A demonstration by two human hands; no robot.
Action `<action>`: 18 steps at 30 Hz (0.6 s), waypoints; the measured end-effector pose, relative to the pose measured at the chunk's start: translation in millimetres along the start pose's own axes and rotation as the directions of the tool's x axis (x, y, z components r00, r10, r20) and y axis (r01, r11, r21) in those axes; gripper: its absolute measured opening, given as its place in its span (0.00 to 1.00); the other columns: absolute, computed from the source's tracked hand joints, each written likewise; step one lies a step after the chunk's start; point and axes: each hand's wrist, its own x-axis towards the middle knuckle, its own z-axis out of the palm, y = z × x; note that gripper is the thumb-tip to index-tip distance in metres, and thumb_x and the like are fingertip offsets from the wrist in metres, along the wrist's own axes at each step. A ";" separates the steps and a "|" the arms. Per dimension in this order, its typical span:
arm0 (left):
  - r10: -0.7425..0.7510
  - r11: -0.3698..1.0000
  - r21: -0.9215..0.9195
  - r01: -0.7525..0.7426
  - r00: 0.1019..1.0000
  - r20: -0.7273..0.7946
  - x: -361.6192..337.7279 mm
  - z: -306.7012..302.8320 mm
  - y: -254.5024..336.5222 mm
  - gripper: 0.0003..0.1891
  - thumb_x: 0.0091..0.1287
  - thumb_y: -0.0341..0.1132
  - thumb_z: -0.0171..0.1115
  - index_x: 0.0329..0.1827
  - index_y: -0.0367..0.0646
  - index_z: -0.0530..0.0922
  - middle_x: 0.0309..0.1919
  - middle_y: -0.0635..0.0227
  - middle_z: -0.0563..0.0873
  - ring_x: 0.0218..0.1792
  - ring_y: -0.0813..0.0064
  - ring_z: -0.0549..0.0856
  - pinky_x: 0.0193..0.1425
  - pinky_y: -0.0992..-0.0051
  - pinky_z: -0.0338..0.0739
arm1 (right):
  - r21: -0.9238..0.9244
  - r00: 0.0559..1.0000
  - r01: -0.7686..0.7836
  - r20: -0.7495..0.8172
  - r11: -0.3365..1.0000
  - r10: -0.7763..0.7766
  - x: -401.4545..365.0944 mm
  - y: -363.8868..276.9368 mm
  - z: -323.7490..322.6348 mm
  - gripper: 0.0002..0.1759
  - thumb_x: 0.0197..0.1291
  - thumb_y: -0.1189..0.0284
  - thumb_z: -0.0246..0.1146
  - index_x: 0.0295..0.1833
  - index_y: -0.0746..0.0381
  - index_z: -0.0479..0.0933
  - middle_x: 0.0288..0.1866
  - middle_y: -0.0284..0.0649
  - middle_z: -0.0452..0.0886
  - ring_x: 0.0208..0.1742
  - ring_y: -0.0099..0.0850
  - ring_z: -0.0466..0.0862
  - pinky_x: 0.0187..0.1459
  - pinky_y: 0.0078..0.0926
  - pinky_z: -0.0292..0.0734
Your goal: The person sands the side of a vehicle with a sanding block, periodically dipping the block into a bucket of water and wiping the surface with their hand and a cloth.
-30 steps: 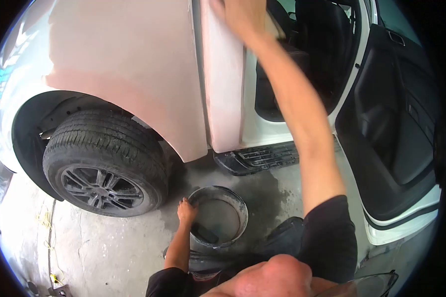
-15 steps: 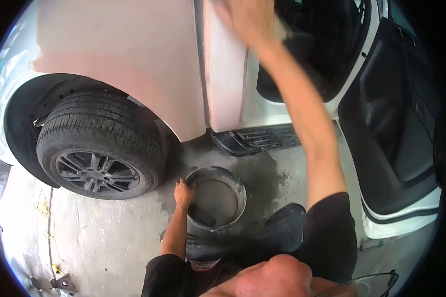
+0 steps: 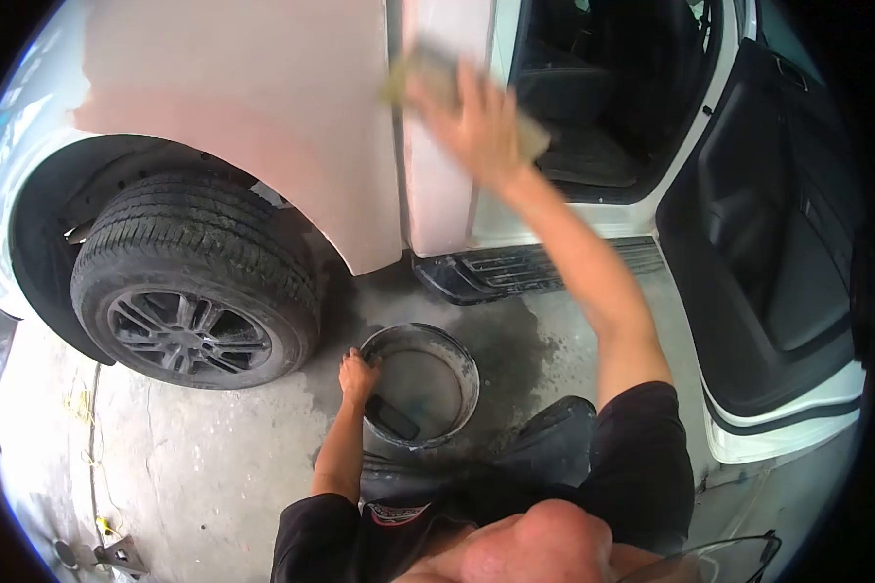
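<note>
My right hand [image 3: 476,126] presses a long yellowish-grey sanding block [image 3: 532,141] against the pillar [image 3: 439,194] beside the door opening. Motion smears the block and fingers. The pillar is dull white with pinkish patches. Low on the left of centre, my left hand [image 3: 359,375] is closed over the rim of a round bucket [image 3: 470,374]. Cloudy water [image 3: 426,384] stands in the bucket, and a dark oblong block [image 3: 395,419] lies in it near the left wall.
A tyre [image 3: 199,238] with a grey wheel fills the arch at left, under a pinkish-white body panel [image 3: 233,78]. An open door [image 3: 778,243] reaches out at right. A black side step [image 3: 544,267] runs below the doorway. The concrete floor [image 3: 194,466] is wet around the bucket.
My right hand has swept downward along the pillar with the sanding block, which now shows more fully. My left hand has stayed on the bucket rim. The view has shifted slightly.
</note>
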 end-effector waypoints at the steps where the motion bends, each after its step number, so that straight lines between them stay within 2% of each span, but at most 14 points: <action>1: -0.003 1.000 0.001 0.003 1.000 -0.002 0.6 4.2 -4.2 0.30 0.61 0.49 0.74 0.58 0.37 0.75 0.55 0.42 0.83 0.57 0.41 0.84 0.62 0.52 0.81 | 0.127 0.997 0.041 0.066 0.991 -0.050 -44.6 -16.2 -2.0 0.30 0.70 0.64 0.59 0.77 0.30 0.70 0.70 0.63 0.70 0.56 0.59 0.80 0.53 0.56 0.80; 4: -0.005 1.000 0.010 0.005 1.000 -0.014 -6.0 8.2 -14.4 0.30 0.61 0.49 0.74 0.58 0.37 0.75 0.54 0.42 0.83 0.57 0.42 0.84 0.62 0.52 0.81 | 0.173 0.987 0.154 0.028 0.973 -0.161 -32.3 1.5 -8.8 0.29 0.71 0.63 0.59 0.76 0.29 0.71 0.72 0.61 0.70 0.56 0.58 0.80 0.55 0.57 0.80; 5: 0.005 1.000 0.013 -0.005 1.000 -0.021 -0.5 9.6 -13.3 0.30 0.61 0.49 0.74 0.58 0.37 0.75 0.54 0.42 0.83 0.57 0.42 0.84 0.62 0.52 0.81 | 0.119 0.993 0.115 0.016 0.986 -0.117 -8.0 17.7 1.4 0.29 0.70 0.62 0.60 0.75 0.30 0.72 0.72 0.59 0.71 0.56 0.56 0.81 0.52 0.56 0.80; 6: 0.012 1.000 0.010 -0.012 0.999 -0.030 5.4 10.4 -12.1 0.30 0.61 0.49 0.74 0.58 0.36 0.75 0.54 0.42 0.83 0.57 0.42 0.84 0.62 0.52 0.81 | 0.106 1.000 -0.013 -0.003 0.994 0.013 40.9 34.1 -5.1 0.28 0.66 0.61 0.65 0.72 0.31 0.75 0.72 0.54 0.72 0.54 0.52 0.82 0.47 0.52 0.80; 7: 0.016 1.000 0.017 -0.016 1.000 -0.025 4.0 11.2 -14.8 0.30 0.61 0.49 0.74 0.57 0.36 0.75 0.54 0.42 0.83 0.56 0.42 0.84 0.62 0.52 0.81 | 0.166 0.989 -0.127 0.096 0.978 0.112 89.5 55.8 -14.6 0.28 0.62 0.61 0.69 0.70 0.35 0.77 0.68 0.52 0.75 0.50 0.50 0.82 0.41 0.49 0.78; 9: 0.014 1.000 0.022 -0.013 1.000 -0.021 4.3 13.9 -15.3 0.30 0.61 0.49 0.74 0.57 0.36 0.75 0.54 0.42 0.83 0.57 0.42 0.84 0.62 0.52 0.81 | 0.298 0.944 -0.329 0.129 0.896 0.304 163.8 79.0 -28.3 0.32 0.70 0.65 0.64 0.79 0.51 0.69 0.69 0.55 0.69 0.59 0.46 0.75 0.58 0.45 0.75; 11: 0.009 1.000 0.013 -0.008 0.999 -0.034 5.1 13.5 -11.2 0.30 0.62 0.49 0.74 0.57 0.35 0.75 0.54 0.42 0.83 0.57 0.42 0.84 0.62 0.52 0.81 | 0.261 0.966 -0.254 0.024 0.931 0.256 148.6 74.4 -4.5 0.28 0.65 0.63 0.68 0.71 0.44 0.75 0.67 0.53 0.72 0.52 0.49 0.79 0.46 0.47 0.76; 13: 0.014 1.000 0.011 -0.014 1.000 -0.022 2.3 8.0 -9.3 0.31 0.62 0.50 0.73 0.58 0.35 0.75 0.55 0.42 0.83 0.58 0.42 0.84 0.62 0.52 0.81 | 0.092 0.970 -0.238 -0.018 0.967 0.241 102.9 40.8 -7.4 0.28 0.63 0.61 0.69 0.69 0.39 0.77 0.67 0.58 0.71 0.50 0.54 0.80 0.43 0.50 0.78; 14: 0.015 1.000 0.007 -0.015 1.000 -0.016 1.5 6.1 -8.5 0.31 0.62 0.51 0.73 0.58 0.35 0.76 0.55 0.42 0.83 0.58 0.42 0.84 0.62 0.53 0.81 | 0.093 0.983 -0.179 -0.028 0.980 0.182 59.4 19.7 -7.5 0.31 0.64 0.60 0.69 0.73 0.35 0.75 0.68 0.62 0.70 0.53 0.57 0.79 0.48 0.52 0.79; 15: 0.015 1.000 0.008 -0.015 1.000 -0.015 1.3 6.3 -9.5 0.31 0.62 0.51 0.73 0.58 0.35 0.76 0.55 0.42 0.83 0.58 0.42 0.84 0.63 0.53 0.81 | 0.177 0.991 -0.131 -0.015 0.975 0.136 12.0 2.0 -2.6 0.34 0.63 0.60 0.70 0.75 0.32 0.72 0.71 0.61 0.69 0.55 0.58 0.79 0.52 0.54 0.78; 18: -0.001 1.000 0.000 0.001 1.000 -0.010 2.1 10.5 -12.1 0.32 0.62 0.51 0.72 0.59 0.35 0.75 0.55 0.42 0.83 0.58 0.43 0.84 0.63 0.53 0.81 | 0.218 1.000 0.014 -0.009 0.976 -0.013 -12.4 11.1 -2.8 0.34 0.62 0.59 0.70 0.75 0.31 0.73 0.73 0.61 0.68 0.57 0.59 0.79 0.54 0.56 0.78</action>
